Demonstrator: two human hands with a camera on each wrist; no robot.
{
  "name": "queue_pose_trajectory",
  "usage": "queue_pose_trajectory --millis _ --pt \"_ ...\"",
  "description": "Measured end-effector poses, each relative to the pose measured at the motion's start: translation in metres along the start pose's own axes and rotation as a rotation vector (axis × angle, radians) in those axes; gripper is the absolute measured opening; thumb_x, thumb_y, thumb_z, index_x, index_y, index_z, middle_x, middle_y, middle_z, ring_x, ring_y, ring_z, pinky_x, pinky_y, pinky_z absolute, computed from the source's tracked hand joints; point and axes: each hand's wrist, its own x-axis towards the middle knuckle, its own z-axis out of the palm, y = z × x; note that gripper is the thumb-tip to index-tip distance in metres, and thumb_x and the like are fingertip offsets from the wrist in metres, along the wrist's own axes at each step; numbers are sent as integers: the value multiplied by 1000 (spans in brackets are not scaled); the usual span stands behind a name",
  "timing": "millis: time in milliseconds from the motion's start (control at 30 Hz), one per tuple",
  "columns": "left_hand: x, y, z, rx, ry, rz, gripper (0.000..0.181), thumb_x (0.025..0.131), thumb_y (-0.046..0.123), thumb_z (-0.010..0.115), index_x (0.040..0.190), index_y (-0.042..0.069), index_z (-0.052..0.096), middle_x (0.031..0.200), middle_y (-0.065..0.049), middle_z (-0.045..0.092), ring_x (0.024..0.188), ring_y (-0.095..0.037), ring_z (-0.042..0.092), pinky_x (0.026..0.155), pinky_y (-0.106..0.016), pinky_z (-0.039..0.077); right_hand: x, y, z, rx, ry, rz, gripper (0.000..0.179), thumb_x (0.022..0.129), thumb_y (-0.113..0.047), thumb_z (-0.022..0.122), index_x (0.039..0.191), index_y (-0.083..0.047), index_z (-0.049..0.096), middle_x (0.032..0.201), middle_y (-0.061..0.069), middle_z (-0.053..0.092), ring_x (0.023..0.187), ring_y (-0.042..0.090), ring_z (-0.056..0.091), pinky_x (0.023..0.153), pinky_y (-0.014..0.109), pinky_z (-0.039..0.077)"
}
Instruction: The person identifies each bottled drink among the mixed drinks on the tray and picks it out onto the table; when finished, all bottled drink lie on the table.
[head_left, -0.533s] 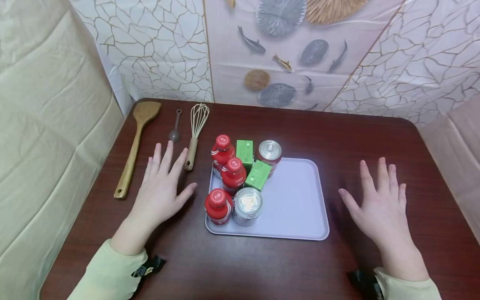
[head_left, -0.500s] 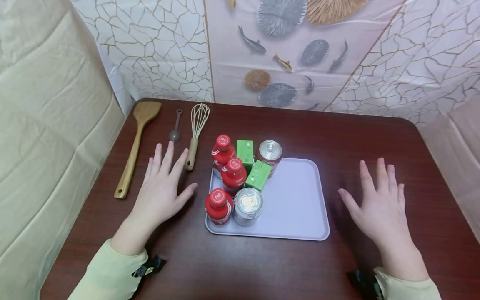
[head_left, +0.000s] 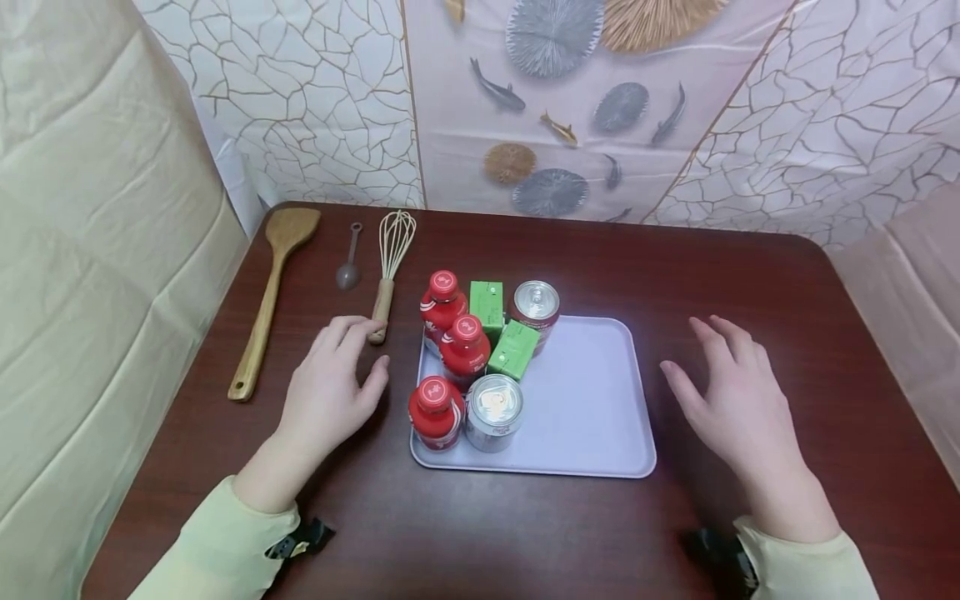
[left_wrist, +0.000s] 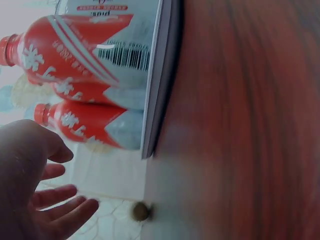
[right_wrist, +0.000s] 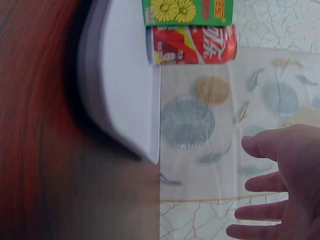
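Note:
My left hand (head_left: 326,387) hovers over the table left of the pale lavender tray (head_left: 588,400), its fingers loosely bent and holding nothing. Its index fingertip is right by the whisk's wooden handle (head_left: 382,304) in the head view. Three red-capped bottles (head_left: 465,350) stand at the tray's left side; the left wrist view shows a red bottle (left_wrist: 75,50) near the thumb. Beside them are two green boxes (head_left: 514,350), a silver can (head_left: 495,412) and a red can (right_wrist: 195,45). My right hand (head_left: 738,404), also empty with relaxed fingers, is to the right of the tray.
A wooden spatula (head_left: 273,283) and a small grey spoon (head_left: 348,271) lie at the back left of the dark wood table (head_left: 495,533). Patterned cloth (head_left: 555,192) hangs behind the far edge. Pale padded fabric (head_left: 112,250) borders the left side.
Both hands' fingers have bent from a spread, straight pose. My right hand has shifted slightly left, toward the tray. The bottles, cans and boxes stay where they were.

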Motion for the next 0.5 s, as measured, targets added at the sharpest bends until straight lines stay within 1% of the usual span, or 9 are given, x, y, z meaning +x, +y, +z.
queue_pose_trajectory --millis 67,133,267,333,367,400,500 --pt "2 2 4 -59 -48 -28 43 90 16 72 132 11 63 117 -8 63 93 -22 65 70 -42 59 4 -5 -2 0 -4 -15 59 93 -27 71 144 -3 55 147 27 50 130 51 46 92 74 43" --pt "5 2 9 -126 -117 -74 43 90 14 72 132 11 62 105 -5 65 81 -17 65 70 -38 58 7 -10 -4 2 -7 -35 56 93 -25 71 142 -2 57 143 26 53 128 49 48 92 73 44" --pt "10 1 19 -290 -305 -211 54 92 16 73 142 11 52 83 1 67 63 -10 65 63 -33 57 14 -20 -6 13 -15 -89 49 93 -21 72 137 -3 62 135 22 59 125 45 53 94 68 46" --pt "12 -1 23 -367 -401 -270 61 94 18 72 148 12 45 77 1 67 56 -12 65 59 -32 58 16 -24 -5 29 -8 -121 45 92 -19 73 133 -4 65 130 20 61 122 42 56 92 65 48" --pt "13 -3 25 -404 -439 -292 63 94 19 72 150 11 43 75 0 67 54 -14 66 58 -32 59 18 -27 -4 41 -4 -135 43 91 -18 73 132 -4 66 128 19 62 120 41 57 92 63 48" --pt "14 -5 27 -432 -466 -313 65 95 19 72 151 12 41 75 -2 68 53 -15 67 56 -33 60 19 -29 -2 59 0 -148 42 91 -17 73 130 -5 67 126 18 62 116 39 59 90 61 49" --pt "16 -13 30 -504 -510 -362 66 95 17 71 153 11 40 73 -6 67 52 -20 67 52 -36 61 23 -38 6 126 0 -177 38 91 -14 74 127 -6 69 119 13 65 104 31 64 86 52 52"
